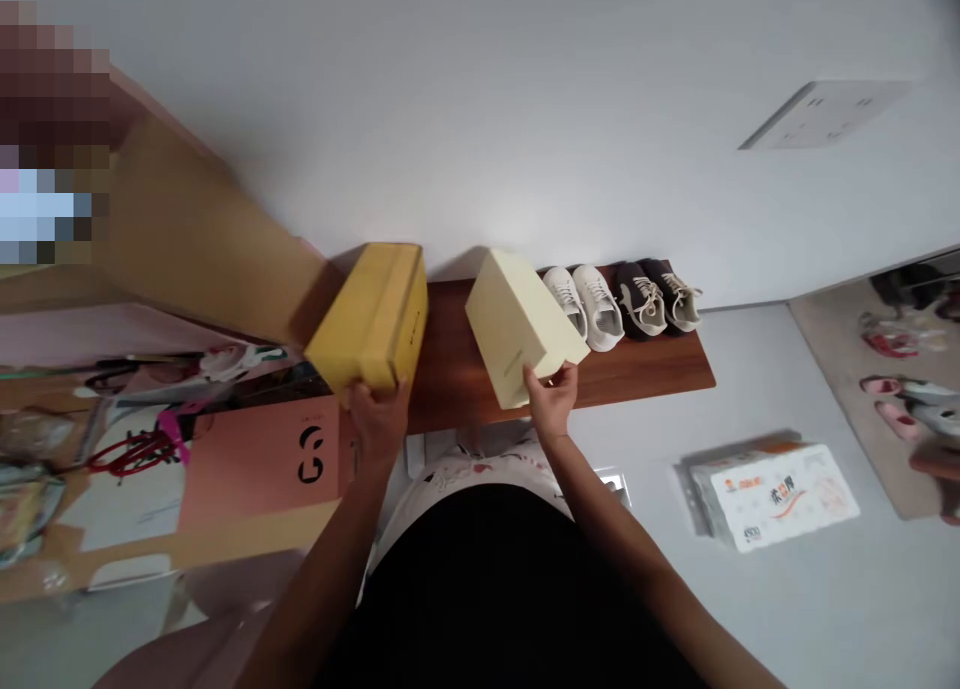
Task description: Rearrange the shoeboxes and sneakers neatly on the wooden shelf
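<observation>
A yellow cardboard box [360,314] stands on the left part of a dark wooden shelf [450,339]. My left hand [379,419] grips its near edge, the thumb up on the side face. Further right, a pale cream box [510,319] sits tilted at an angle on the same shelf. The fingers of my right hand [551,399] are closed on its near right corner. Beside the cream box are white sneakers [596,304], partly hidden by it, then a pair of black sneakers with pale laces [656,294].
To the left, a cluttered desk holds a pink box [262,459], red cords [135,454] and papers. A wrapped tissue pack [780,494] lies on the floor at right. Pink shoes [892,404] rest on a mat beyond. A wall socket plate [825,114] is above.
</observation>
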Available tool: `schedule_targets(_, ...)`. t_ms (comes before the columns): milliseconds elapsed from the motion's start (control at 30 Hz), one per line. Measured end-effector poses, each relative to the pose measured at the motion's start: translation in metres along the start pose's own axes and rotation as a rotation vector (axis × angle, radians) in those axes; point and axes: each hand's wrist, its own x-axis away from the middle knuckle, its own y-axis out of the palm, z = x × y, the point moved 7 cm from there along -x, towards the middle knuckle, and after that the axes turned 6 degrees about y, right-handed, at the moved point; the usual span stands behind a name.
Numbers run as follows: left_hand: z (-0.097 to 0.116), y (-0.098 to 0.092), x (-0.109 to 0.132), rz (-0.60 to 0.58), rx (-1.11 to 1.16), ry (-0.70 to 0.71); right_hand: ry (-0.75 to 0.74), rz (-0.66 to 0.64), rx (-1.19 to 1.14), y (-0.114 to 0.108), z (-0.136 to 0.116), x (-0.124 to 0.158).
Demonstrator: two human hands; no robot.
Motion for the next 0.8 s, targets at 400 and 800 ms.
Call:
schedule_targets(400,-0.012,0.091,0.047,-0.742,-0.497,0.647,-0.733,-0.817,1.158,0.086,0.054,0.051)
schedule_targets(800,-0.027,0.113,0.050,-0.867,-0.292,0.296,-0.518,-0.915,1.170,0.085,0.073,0.023)
